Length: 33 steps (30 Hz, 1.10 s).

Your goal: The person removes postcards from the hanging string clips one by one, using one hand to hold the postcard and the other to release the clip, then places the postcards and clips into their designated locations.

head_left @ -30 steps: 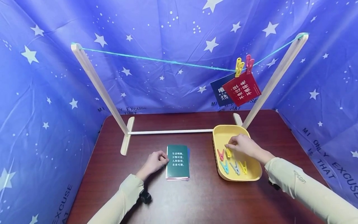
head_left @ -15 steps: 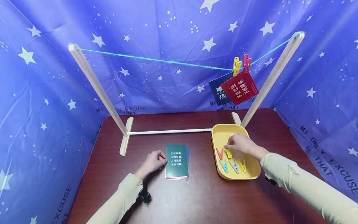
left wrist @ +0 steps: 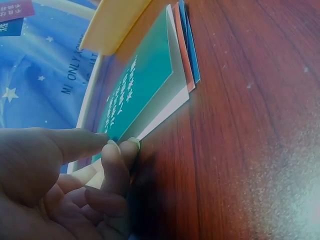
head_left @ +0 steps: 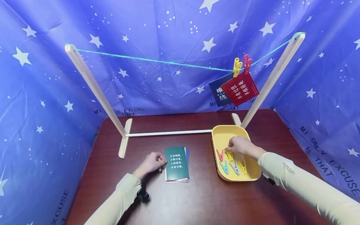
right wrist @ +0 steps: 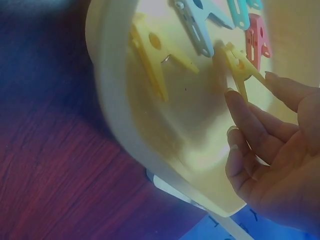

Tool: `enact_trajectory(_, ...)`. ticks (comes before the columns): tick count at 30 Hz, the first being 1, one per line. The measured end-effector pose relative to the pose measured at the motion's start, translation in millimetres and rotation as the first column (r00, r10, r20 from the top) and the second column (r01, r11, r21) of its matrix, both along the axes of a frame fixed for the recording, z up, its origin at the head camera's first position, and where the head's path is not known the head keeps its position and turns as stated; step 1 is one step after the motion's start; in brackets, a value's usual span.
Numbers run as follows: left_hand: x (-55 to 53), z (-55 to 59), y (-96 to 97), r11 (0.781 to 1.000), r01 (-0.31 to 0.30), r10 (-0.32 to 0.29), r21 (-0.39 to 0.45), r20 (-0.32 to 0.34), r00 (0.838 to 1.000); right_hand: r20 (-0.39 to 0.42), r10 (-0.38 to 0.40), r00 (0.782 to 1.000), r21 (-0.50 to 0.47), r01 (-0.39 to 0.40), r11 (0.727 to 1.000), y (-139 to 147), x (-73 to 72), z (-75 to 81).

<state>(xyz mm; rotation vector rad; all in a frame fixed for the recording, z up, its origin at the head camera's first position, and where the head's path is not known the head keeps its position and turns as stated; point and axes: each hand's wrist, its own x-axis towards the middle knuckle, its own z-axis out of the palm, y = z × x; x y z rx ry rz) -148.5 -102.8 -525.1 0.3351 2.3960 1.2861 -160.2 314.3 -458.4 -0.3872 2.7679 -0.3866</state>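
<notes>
My left hand point(head_left: 152, 162) pinches the left edge of a green card point(head_left: 177, 163) with white writing, thumb on top and fingertips beneath. In the left wrist view a gap shows under this top card point(left wrist: 145, 75), above the other cards point(left wrist: 183, 50) of the stack. Inside the yellow tray point(head_left: 254, 176), my right hand point(head_left: 240, 146) has thumb and fingertip at the two handle ends of a yellow clothespin point(right wrist: 240, 65). Around it lie a red clothespin point(head_left: 220, 155), a turquoise one point(head_left: 224, 167), a grey one point(head_left: 234, 168) and another yellow one point(right wrist: 157, 55).
Behind the cards stands a wooden frame point(head_left: 95, 90) with a turquoise string point(head_left: 146, 59) between its posts. Near the right post, a yellow and a pink clothespin point(head_left: 247, 64) hold a navy card point(head_left: 217, 90) and a red card point(head_left: 240, 88). A starry blue curtain point(head_left: 157, 31) surrounds the table.
The green card has shifted slightly left over the stack, with more of the cards beneath showing at its right and lower edges. My right hand stays at the yellow clothespin.
</notes>
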Motion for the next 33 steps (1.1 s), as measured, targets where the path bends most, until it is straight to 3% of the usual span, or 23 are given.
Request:
enact_trajectory(16, -0.7, 11.2, 4.9, 0.998, 0.01, -0.011, -0.066, -0.023, 1.0, -0.008, -0.034, 0.999, 0.02, 0.034, 0.999, -1, -3.7, -1.5)
enact_trajectory(25, -2.3, 14.9, 5.4, 0.997, -0.015, 0.014, -0.073, -0.012, 1.0, 0.011, -0.053, 0.999, 0.023, 0.053, 0.998, -1, -7.0, 0.7)
enact_trajectory(28, -4.3, 14.3, 6.1, 0.998, -0.027, 0.024, -0.064, -0.037, 0.999, 0.014, -0.095, 0.995, 0.033, 0.094, 0.995, 0, -8.3, 1.2)
enact_trajectory(33, -0.6, 7.6, 4.6, 0.998, -0.043, 0.043, -0.047, -0.011, 0.999, 0.054, -0.139, 0.989, 0.054, 0.136, 0.989, 0, -4.7, -6.7)
